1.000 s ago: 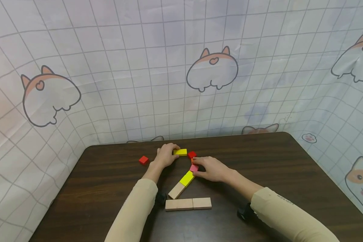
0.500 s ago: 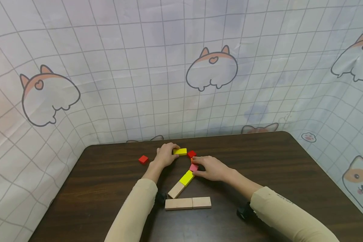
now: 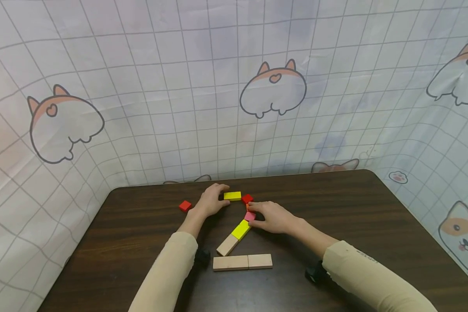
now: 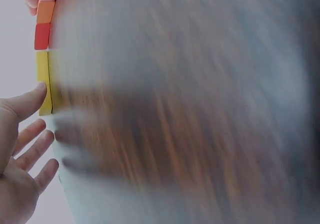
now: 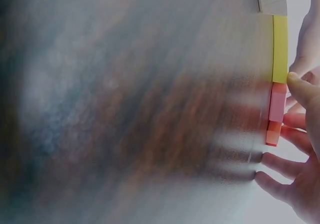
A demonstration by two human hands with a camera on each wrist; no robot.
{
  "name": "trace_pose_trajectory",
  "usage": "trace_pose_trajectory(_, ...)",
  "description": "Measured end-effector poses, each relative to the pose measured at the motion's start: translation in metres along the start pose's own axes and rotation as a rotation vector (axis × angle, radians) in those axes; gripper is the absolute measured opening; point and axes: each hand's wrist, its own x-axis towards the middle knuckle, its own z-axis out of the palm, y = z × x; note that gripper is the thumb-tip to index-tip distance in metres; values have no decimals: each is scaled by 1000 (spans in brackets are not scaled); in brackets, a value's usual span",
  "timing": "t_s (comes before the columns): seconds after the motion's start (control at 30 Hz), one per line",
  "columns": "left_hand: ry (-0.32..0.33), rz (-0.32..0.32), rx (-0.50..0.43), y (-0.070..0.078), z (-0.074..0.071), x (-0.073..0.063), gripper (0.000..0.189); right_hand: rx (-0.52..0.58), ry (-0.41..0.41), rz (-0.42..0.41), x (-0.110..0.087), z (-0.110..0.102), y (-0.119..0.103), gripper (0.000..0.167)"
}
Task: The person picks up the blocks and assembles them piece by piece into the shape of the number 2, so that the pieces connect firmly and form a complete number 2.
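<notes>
My left hand (image 3: pixel 212 200) is beside the far yellow block (image 3: pixel 232 196), fingers spread and a small gap between them and its left end. In the left wrist view the thumb (image 4: pixel 35 97) overlaps the yellow block's edge. My right hand (image 3: pixel 274 217) rests at the right side of the curved row, fingers loosely extended. One fingertip lies by the orange block (image 3: pixel 248 208), partly hidden. The right thumb (image 5: pixel 296 79) touches the row where the near yellow block (image 3: pixel 241 230) meets the pink block (image 3: pixel 250 216). A red block (image 3: pixel 247 199) lies between orange and far yellow.
A plain wooden block (image 3: pixel 227 245) continues the row toward the front. Two more plain blocks, a longer one (image 3: pixel 231 263) and a shorter one (image 3: pixel 260 261), lie end to end nearer me. A separate red block (image 3: pixel 185 206) sits left of my left hand on the dark table (image 3: pixel 335 203).
My left hand has let go of the far yellow block and drawn slightly back to the left. The right hand and the blocks look unmoved.
</notes>
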Motion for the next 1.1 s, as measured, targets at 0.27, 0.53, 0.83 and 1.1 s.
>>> trace_pose_trajectory(0.27, 66, -16, 40, -20, -20, -15, 52, -5, -3, 10, 0, 1, -1, 54)
trace_pose_trajectory(0.53, 124, -47, 37, -43, -42, -37, 48, -7, 6, 6, -1, 2, 0, 54)
trace_pose_trajectory(0.83, 154, -112, 3, -66, -60, -67, 45, 12, 9, 13, -1, 4, 0, 55)
trace_pose_trajectory(1.1, 165, -154, -3, -82, -65, -79, 47, 6, 19, -3, -1, 4, 2, 57)
